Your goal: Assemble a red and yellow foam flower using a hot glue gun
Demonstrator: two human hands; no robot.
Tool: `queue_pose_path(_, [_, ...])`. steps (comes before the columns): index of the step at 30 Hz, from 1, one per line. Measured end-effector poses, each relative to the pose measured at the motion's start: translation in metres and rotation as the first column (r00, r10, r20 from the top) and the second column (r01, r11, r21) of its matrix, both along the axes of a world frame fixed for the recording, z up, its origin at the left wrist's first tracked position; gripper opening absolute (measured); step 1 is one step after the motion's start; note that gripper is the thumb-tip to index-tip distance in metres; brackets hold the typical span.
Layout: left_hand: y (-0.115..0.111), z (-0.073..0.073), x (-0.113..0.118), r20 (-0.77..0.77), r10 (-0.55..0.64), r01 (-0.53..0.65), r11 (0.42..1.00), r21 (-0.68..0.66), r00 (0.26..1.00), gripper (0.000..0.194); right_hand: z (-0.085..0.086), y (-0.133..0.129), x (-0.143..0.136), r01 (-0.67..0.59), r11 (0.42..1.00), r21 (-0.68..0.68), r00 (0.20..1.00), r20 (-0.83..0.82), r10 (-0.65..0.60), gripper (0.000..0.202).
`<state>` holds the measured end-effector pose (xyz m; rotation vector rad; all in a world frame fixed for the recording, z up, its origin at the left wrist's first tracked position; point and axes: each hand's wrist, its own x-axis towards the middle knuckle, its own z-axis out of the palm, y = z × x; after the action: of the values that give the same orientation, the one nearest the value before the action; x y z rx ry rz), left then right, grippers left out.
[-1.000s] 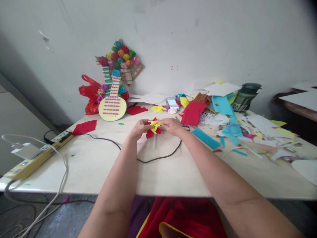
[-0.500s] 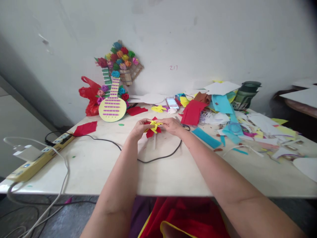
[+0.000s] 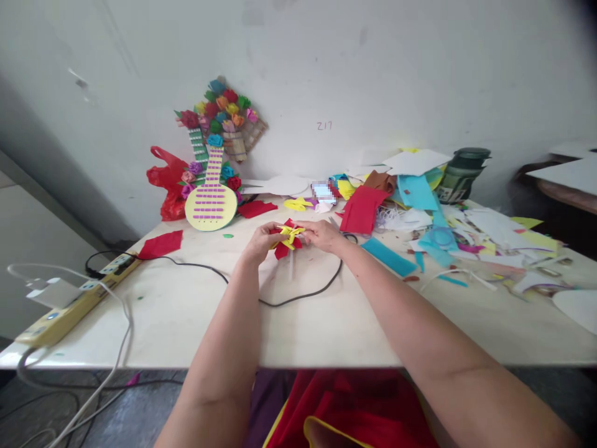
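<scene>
Between my hands, above the middle of the table, is a red and yellow paper flower (image 3: 290, 237), with yellow strips at its centre and red petals around them. My left hand (image 3: 262, 242) pinches its left side, fingers closed. On the opposite side, my right hand (image 3: 321, 236) has its fingertips closed at the flower's right edge. A thin pale stick (image 3: 291, 266) shows below the flower. Just beyond my right hand lie scissors (image 3: 349, 238), partly hidden by it.
A black cable (image 3: 303, 300) loops across the table (image 3: 326, 342) under my hands. On the left are a yellow power strip (image 3: 69, 311) and a guitar-shaped craft (image 3: 211, 207) with paper roses. Paper scraps (image 3: 489, 233) and a green bottle (image 3: 464, 175) crowd the right.
The right fingers have shifted slightly at the flower's edge. Both hands stay on the flower in nearly the same place, and the view has moved a little.
</scene>
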<state>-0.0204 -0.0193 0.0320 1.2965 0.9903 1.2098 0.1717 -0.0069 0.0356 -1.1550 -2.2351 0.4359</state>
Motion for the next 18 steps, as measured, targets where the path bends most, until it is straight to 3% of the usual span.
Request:
queue_pose_path(13, [0.002,-0.002,-0.008,0.005,0.030,-0.030,0.999,0.028,1.000,0.036,-0.005,0.007,0.011,-0.071,0.997,0.009,0.991,-0.110,0.072,0.016])
queue_pose_path(18, [0.004,-0.005,-0.011,0.000,0.034,-0.034,0.998,0.053,0.999,0.038,-0.006,0.008,0.013,-0.046,0.999,-0.026,0.987,-0.157,0.041,0.014])
